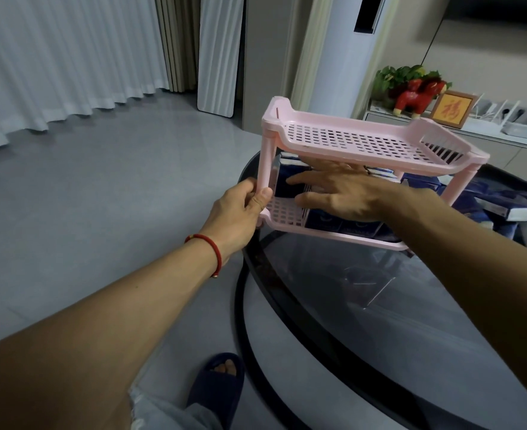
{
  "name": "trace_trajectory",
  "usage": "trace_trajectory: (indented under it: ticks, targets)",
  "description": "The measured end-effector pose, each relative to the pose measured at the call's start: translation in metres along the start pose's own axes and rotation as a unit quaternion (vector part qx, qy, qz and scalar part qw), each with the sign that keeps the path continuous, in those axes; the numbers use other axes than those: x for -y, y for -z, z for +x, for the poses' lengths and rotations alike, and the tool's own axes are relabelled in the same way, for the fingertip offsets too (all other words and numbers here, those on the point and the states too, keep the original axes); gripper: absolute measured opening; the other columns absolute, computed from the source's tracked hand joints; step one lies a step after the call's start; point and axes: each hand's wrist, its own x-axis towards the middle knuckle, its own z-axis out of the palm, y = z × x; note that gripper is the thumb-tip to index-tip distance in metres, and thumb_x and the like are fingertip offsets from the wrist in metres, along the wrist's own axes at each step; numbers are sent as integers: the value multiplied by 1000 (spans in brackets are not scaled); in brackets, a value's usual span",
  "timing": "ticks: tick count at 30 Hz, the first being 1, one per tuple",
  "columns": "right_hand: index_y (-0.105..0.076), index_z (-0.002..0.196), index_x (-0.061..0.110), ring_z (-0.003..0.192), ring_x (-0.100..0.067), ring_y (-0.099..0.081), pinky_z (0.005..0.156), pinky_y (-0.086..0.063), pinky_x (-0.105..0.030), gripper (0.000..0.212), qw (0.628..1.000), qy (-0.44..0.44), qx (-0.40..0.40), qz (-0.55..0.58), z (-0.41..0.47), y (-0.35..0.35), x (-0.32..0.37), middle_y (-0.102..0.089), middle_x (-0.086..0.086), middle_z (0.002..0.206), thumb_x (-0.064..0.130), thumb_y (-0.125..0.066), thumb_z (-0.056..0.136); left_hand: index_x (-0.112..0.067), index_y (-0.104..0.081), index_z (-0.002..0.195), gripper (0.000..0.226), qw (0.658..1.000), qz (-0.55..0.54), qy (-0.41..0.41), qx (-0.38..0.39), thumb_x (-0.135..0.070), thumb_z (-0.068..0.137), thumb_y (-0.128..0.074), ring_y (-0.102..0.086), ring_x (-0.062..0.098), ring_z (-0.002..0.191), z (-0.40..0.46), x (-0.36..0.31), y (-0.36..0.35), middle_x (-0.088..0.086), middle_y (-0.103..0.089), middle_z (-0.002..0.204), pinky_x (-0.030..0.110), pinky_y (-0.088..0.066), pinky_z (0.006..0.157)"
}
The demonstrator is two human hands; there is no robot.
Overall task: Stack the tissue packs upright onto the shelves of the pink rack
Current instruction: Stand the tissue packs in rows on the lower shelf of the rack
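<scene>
A pink two-shelf rack (364, 141) stands on the near-left part of a dark glass table (380, 305). Its top shelf holds nothing. Dark blue tissue packs (339, 223) stand upright on the lower shelf. My left hand (240, 209) grips the rack's front-left leg between thumb and fingers. My right hand (336, 193) reaches in under the top shelf, fingers straight and spread, touching a dark blue pack (290, 178) at the left end of the lower shelf. More packs (504, 206) lie loose in a pile on the table to the right of the rack.
The table edge curves close to my leg and slippered foot (222, 383). Grey floor lies to the left, with white curtains (54, 57) behind. A low cabinet at the back right carries a red horse figure (417, 94), a framed picture (453, 108) and a plant.
</scene>
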Motion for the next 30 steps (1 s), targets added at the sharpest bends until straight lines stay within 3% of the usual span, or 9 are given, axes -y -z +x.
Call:
trace_trajectory:
  ticks: [5,8,10,13,18,22,26,28,30]
  targets:
    - [-28,159,33,158,-18,-1,125,5,-43,75,991,74,-81,-71,-44,-24,7,-7,-1,171,68,-32,92,-24,-61,120,31,1000,13,-3,-7,-48,104,-49,-72,19,101,-1,2,-1,-3,-74,109,46,-62,86]
    - [-37,154,28,155,-19,-16,128,-9,-42,68,978,114,-126,-119,-76,-43,11,-20,-2,169,53,-56,93,-22,-62,122,31,998,63,-7,-20,-44,106,-47,-70,13,98,-2,-3,-3,-5,-73,109,27,-57,78]
    - [-48,147,26,149,-20,-30,123,-16,-34,60,975,116,-150,-114,-93,-53,13,-35,-2,162,45,-61,92,-22,-62,123,30,997,68,0,-25,-43,106,-48,-70,15,99,-4,-5,-4,-5,-73,109,32,-58,84]
    - [-55,141,26,141,-19,-41,117,-31,-34,50,982,85,-157,-61,-111,-63,9,-45,-1,154,34,-63,92,-23,-62,120,29,998,61,18,-28,-44,105,-50,-71,16,99,-7,-8,-5,-4,-74,110,41,-59,91]
    - [-67,121,25,113,-17,-57,94,-53,-37,35,982,31,-187,-25,-139,-69,-6,-63,3,126,38,-54,91,-18,-51,120,38,986,127,59,-92,-38,95,-70,-66,21,99,-16,-18,-7,4,-65,119,31,-54,75]
    - [-66,99,24,88,-15,-61,77,-59,-39,14,953,-128,-271,45,-156,-74,-43,-64,5,99,33,-61,91,-23,-43,105,41,971,183,48,-148,-30,85,-78,-58,29,109,-37,-39,-14,8,-56,118,45,-59,83]
    - [-55,136,19,120,-26,-55,96,-54,-45,44,920,-306,-243,22,-158,-91,-93,-55,-8,137,33,-63,95,-25,-53,98,22,987,138,-41,-68,-19,86,-70,-59,18,97,-66,-69,-44,-1,-59,106,27,-51,77]
    - [-33,156,26,141,-31,-39,110,-43,-52,59,943,-291,-158,-21,-157,-102,-105,-33,-6,161,37,-53,101,-24,-58,97,19,995,96,-35,-1,-15,85,-70,-60,14,90,-78,-78,-68,-3,-61,100,22,-46,71]
    - [-30,156,30,145,-30,-36,111,-39,-55,57,952,-273,-137,-15,-157,-106,-109,-27,-1,166,37,-50,103,-27,-60,95,19,996,70,-25,46,-15,83,-69,-62,14,89,-85,-81,-92,-4,-64,96,27,-49,73]
